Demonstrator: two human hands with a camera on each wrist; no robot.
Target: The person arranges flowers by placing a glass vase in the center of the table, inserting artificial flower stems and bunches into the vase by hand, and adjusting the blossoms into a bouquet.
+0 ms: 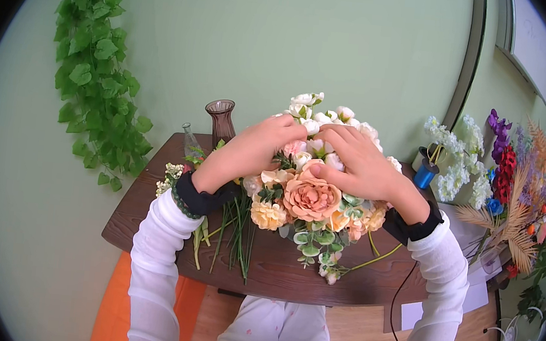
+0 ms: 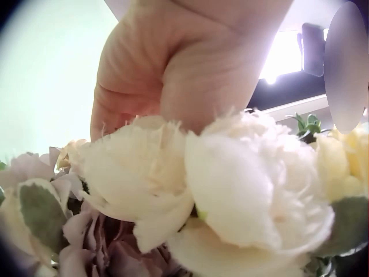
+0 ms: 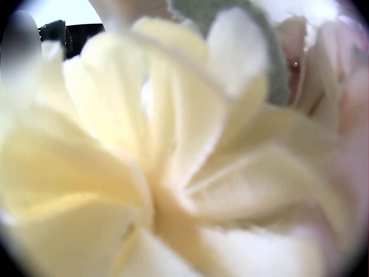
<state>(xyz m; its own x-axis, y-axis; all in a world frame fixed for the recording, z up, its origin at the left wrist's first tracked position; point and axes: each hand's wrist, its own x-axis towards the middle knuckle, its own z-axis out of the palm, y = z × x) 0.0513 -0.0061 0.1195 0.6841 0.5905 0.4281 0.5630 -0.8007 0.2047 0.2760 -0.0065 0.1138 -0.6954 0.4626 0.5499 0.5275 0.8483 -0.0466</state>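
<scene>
A full bouquet of artificial flowers stands over the table, with a large peach rose (image 1: 312, 198) at its front and white blooms (image 1: 305, 99) at the top. My left hand (image 1: 257, 146) rests on its upper left side, fingers bent down among the blooms. In the left wrist view, that hand (image 2: 190, 63) reaches behind cream flowers (image 2: 236, 179), which hide its fingertips. Across the upper right of the bouquet lies my right hand (image 1: 367, 165), fingers spread over white blooms and thumb above the peach rose. Pale yellow petals (image 3: 190, 121) fill the right wrist view, blurred.
Behind the left forearm stand a purple glass vase (image 1: 221, 121) and a small clear bottle (image 1: 189, 141). Cut green stems (image 1: 240, 233) lie on the dark wooden table (image 1: 149, 224). At right are a blue ribbon spool (image 1: 425, 175) and many colourful flowers (image 1: 506, 173).
</scene>
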